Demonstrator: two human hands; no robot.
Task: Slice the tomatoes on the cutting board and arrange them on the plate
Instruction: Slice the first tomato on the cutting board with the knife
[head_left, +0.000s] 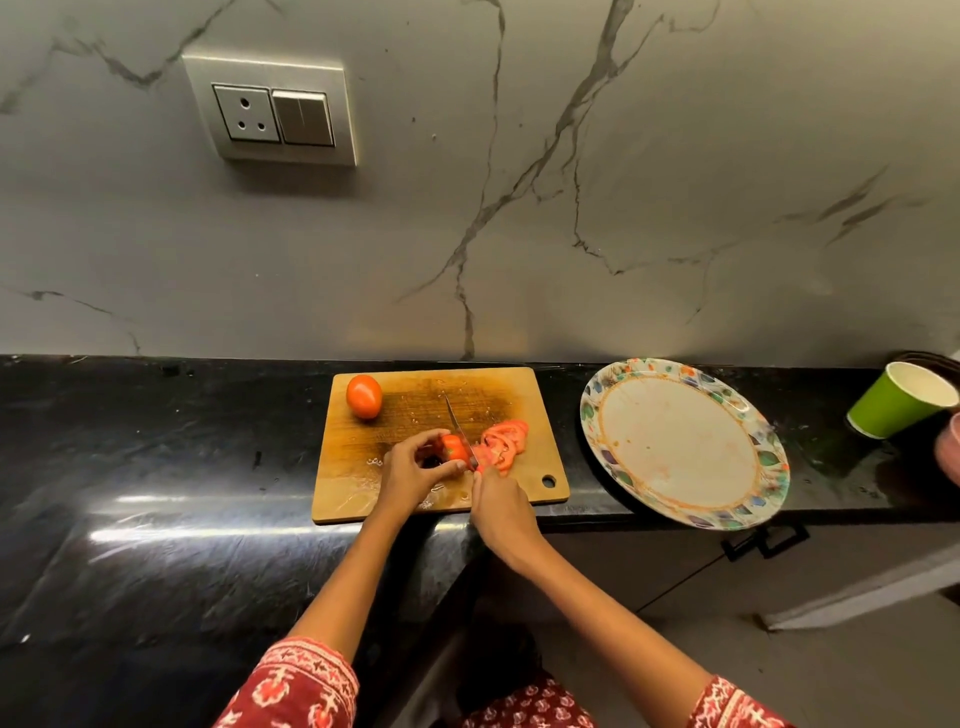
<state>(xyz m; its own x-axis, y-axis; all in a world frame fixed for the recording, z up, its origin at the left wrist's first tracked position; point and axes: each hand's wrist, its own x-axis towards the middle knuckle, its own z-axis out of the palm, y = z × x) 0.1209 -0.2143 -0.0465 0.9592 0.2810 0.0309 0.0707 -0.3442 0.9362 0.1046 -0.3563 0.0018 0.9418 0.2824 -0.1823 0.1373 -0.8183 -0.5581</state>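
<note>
Head view shows the tomato remnant (453, 448) under the knife near the front middle of the cutting board (363, 493), pinned by the left hand (410, 475), whose fingers curl over its top and left side while the thumb braces its near side. The knife (460, 428) lies against the remnant's right face, its long axis running away from the person and leaning slightly left, tip toward the wall, handle toward the board's front edge. The right hand (501, 512) wraps around that handle, so little of the handle shows. The next cut turns on this: the uncut piece lies just left of the blade, the left fingertips directly beside the edge, so the blade probably has to come straight down while those fingers stay tucked back.

Just right of the blade lies the pile of slices (501, 441), overlapping so that a firm count is not possible; several is as close as the view allows. One whole tomato (364, 396) stands at the far left corner of the board, well apart from both hands and nearer the left one. So two tomatoes count in all: one partly sliced, one untouched.

One patterned plate (769, 457) sits on the black counter (156, 441) to the right of the board, nearer the right hand, with no slices on it yet. Beyond it, one green paper cup (896, 402) tilts at the far right.
</note>
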